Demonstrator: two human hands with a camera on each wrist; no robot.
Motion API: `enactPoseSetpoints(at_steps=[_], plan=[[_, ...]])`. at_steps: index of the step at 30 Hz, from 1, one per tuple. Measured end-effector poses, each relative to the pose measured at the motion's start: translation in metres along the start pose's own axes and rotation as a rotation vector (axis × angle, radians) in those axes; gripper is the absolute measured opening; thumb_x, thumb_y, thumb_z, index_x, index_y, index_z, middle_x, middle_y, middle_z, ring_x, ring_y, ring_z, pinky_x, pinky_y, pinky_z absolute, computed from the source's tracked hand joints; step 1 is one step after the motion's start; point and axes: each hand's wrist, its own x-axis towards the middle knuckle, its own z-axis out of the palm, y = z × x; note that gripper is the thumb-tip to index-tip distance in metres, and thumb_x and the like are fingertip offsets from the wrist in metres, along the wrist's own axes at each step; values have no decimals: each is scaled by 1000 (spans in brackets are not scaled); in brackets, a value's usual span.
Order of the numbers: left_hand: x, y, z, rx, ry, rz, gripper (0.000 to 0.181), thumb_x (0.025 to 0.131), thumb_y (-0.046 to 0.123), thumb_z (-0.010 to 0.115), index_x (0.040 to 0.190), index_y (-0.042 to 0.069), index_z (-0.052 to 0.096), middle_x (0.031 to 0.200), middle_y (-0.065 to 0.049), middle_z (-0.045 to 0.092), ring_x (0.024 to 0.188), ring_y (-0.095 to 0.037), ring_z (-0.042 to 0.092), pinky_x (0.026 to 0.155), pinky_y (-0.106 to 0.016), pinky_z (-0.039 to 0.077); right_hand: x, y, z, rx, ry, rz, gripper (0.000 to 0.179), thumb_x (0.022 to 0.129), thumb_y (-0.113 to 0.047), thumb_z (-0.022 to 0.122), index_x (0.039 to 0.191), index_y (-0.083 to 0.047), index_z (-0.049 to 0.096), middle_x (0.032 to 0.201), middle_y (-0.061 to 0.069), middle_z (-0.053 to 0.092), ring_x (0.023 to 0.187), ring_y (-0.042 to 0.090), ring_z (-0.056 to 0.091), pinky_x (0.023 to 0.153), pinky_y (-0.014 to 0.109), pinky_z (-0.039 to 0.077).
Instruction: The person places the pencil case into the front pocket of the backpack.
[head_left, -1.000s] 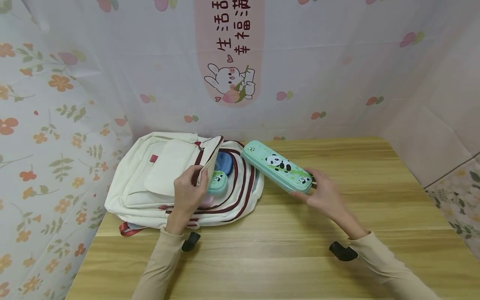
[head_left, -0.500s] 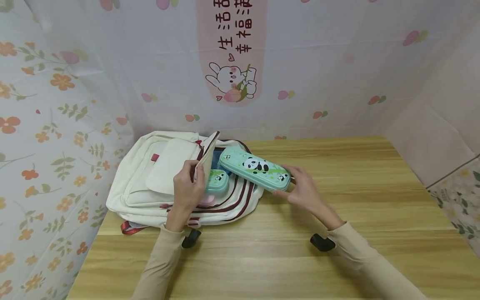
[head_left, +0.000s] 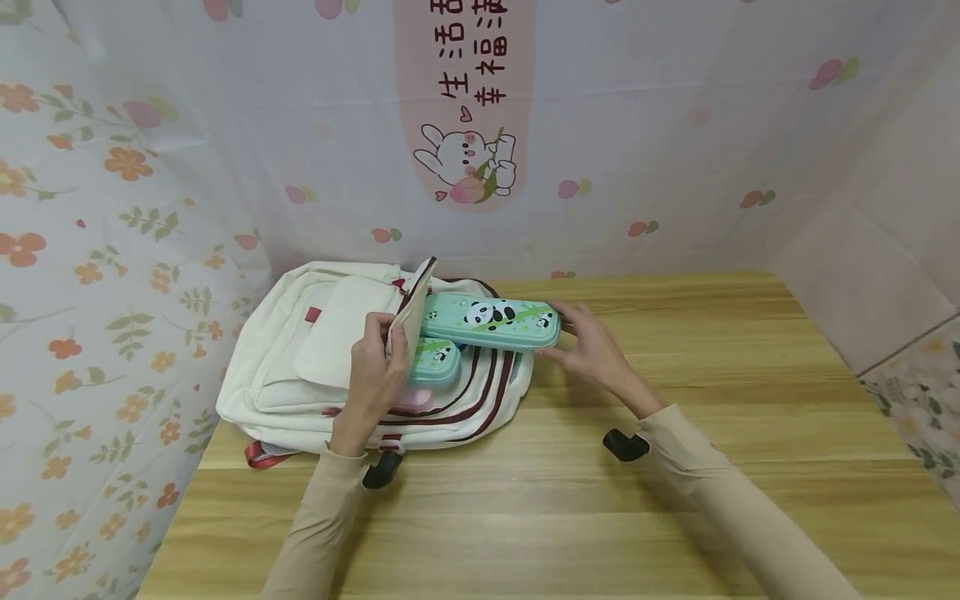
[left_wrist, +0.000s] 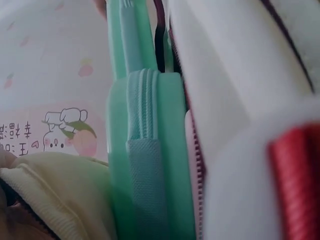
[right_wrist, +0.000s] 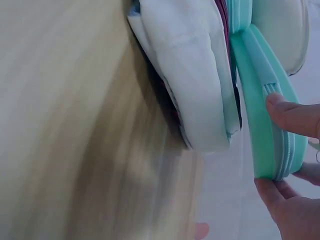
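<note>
A white backpack (head_left: pixel 281 367) with dark red zips lies on the table, its front flap lifted. My left hand (head_left: pixel 372 375) pinches the edge of that flap and holds it up. My right hand (head_left: pixel 592 350) grips the right end of a long mint-green panda pencil case (head_left: pixel 491 321), thumb on one side and fingers on the other in the right wrist view. The pencil case's left end is inside the opening, hidden behind the flap. Below it in the bag sits a smaller mint-green panda case (head_left: pixel 437 362), with a pink item (head_left: pixel 412 400) beneath.
The wooden table (head_left: pixel 510 517) extends in front and to the right. A printed cloth (head_left: pixel 637 150) hangs behind, and a floral cloth (head_left: pixel 97 292) hangs at the left. A red strap loop (head_left: pixel 262 456) sticks out at the bag's lower left.
My right hand has moved left with the pencil case, which has swung nearly level and entered the bag opening. It now covers the blue item seen earlier. My left hand still holds the flap.
</note>
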Motion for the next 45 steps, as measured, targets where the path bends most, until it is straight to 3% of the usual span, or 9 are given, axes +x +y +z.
enactPoseSetpoints(at_steps=[3,9,13,21,32,39,45], plan=[[0,0,0,-9,-14,-10,16,100,8,50,105,-7,55,78,-18,67,64,-24,57,58,-32,44,7,2,2,-33,-5,-22,82,78,-5,86,148,6,44,135,27,53,125,43,56,107,52,47],[2,0,0,-9,-2,8,17,100,8,51,105,-7,55,76,-18,67,63,-22,56,57,-31,43,15,5,6,38,-20,-22,77,81,1,82,144,13,40,140,33,52,128,48,55,106,51,48],[3,1,-1,-4,23,17,17,100,8,51,104,-8,55,74,-18,66,62,-21,54,56,-30,42,23,-1,9,50,-30,-20,77,80,-3,84,144,11,43,139,31,54,127,45,57,105,49,50],[2,1,0,-26,4,-7,17,100,9,52,105,-7,56,74,-17,65,62,-19,54,56,-26,42,36,-14,21,-62,-36,-8,78,76,-17,90,142,4,53,139,23,60,119,41,64,101,50,52],[2,0,1,-36,1,3,16,100,8,52,104,-7,55,76,-18,67,64,-22,58,58,-26,45,48,-29,36,-75,-109,51,78,78,-20,89,143,1,53,134,22,64,110,35,70,92,43,58],[1,1,1,-64,-21,-7,15,100,7,52,105,-6,55,76,-17,66,63,-20,56,57,-27,45,56,-39,47,-43,-166,-15,69,85,-13,82,144,5,51,141,25,58,114,35,68,93,44,57],[1,1,0,-75,-21,23,15,100,6,52,105,-7,55,75,-17,65,62,-19,55,56,-26,44,61,-42,59,-48,-159,-24,66,86,-13,81,143,4,52,136,24,62,112,32,69,92,40,58]])
